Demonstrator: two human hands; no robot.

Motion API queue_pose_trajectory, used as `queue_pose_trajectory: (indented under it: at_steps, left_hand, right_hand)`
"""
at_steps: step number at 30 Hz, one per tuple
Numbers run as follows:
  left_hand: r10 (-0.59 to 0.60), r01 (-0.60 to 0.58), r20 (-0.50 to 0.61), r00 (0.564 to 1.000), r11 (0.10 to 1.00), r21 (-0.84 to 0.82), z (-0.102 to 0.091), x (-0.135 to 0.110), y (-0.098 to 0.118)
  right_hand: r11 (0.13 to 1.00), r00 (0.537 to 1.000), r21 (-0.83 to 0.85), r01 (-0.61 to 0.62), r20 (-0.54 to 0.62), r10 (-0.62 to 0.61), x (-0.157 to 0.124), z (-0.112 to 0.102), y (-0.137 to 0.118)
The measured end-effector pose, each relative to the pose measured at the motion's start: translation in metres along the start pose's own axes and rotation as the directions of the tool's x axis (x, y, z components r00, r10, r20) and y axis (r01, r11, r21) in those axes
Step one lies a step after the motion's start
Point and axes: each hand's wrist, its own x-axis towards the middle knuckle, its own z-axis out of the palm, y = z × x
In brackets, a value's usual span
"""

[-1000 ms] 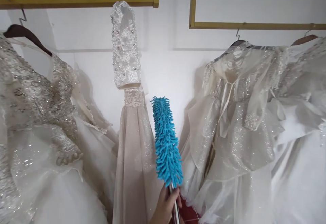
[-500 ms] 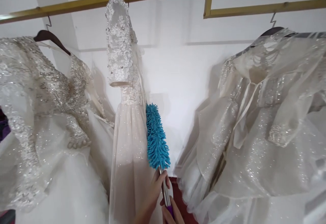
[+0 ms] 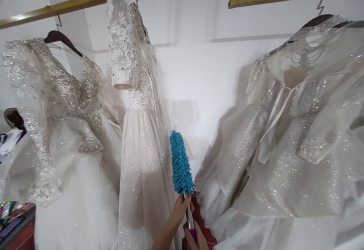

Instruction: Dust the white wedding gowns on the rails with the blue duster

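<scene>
A blue microfibre duster [image 3: 180,162] points upward in the gap between two hanging gowns, its head beside the skirt of the middle gown [image 3: 142,159]. My left hand [image 3: 179,210] grips the metal shaft just below the blue head. Only partly in view at the bottom edge, my right hand [image 3: 196,239] holds the purple handle end lower down. To the right of the duster hangs a sheer, glittery ruffled gown [image 3: 290,136].
A beaded long-sleeved gown [image 3: 57,102] hangs at the left on a dark hanger. Gold rails [image 3: 85,0] run along the white wall [image 3: 199,71] above the dresses. A dark red surface with colourful items [image 3: 14,216] sits at the lower left.
The view has swung left and the duster has dropped lower, away from the middle gown's waist. My right hand has joined on the handle below my left.
</scene>
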Motion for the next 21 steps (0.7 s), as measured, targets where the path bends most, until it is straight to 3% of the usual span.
queue_pose_trajectory:
  at_steps: [3, 6, 10, 12, 15, 18, 21]
  left_hand:
    - [0.062, -0.062, 0.018, 0.998, 0.998, 0.011, 0.001, 0.002, 0.035]
    - [0.106, -0.106, 0.002, 0.994, 0.994, 0.018, -0.008, 0.008, 0.064]
    - [0.134, -0.133, -0.039, 0.99, 0.991, 0.032, -0.03, 0.016, 0.067]
    - [0.127, -0.125, -0.048, 0.991, 0.991, 0.041, -0.04, 0.017, 0.053]
    - [0.086, -0.084, -0.045, 0.995, 0.995, 0.045, -0.049, 0.016, 0.022]
    - [0.02, -0.019, -0.019, 1.0, 0.999, 0.037, -0.047, 0.014, -0.01]
    - [-0.06, 0.059, 0.027, 0.998, 0.998, 0.036, -0.038, 0.011, -0.035]
  right_hand:
    - [1.0, 0.999, 0.018, 0.025, 0.025, -0.025, 0.0, -0.009, -0.035]
    - [0.998, 0.974, 0.061, 0.016, 0.224, -0.029, 0.001, -0.009, -0.079]
    - [0.996, 0.968, 0.054, 0.077, 0.234, -0.088, 0.002, 0.007, -0.109]
    - [0.997, 0.971, 0.009, 0.07, 0.23, -0.07, 0.002, 0.02, -0.099]
    - [0.996, 0.969, -0.067, 0.056, 0.246, -0.038, 0.003, 0.036, -0.058]
    - [0.985, 0.99, -0.145, 0.09, 0.12, -0.073, 0.005, 0.043, -0.008]
    - [0.987, 0.999, -0.153, 0.039, 0.001, -0.039, 0.006, 0.042, 0.028]
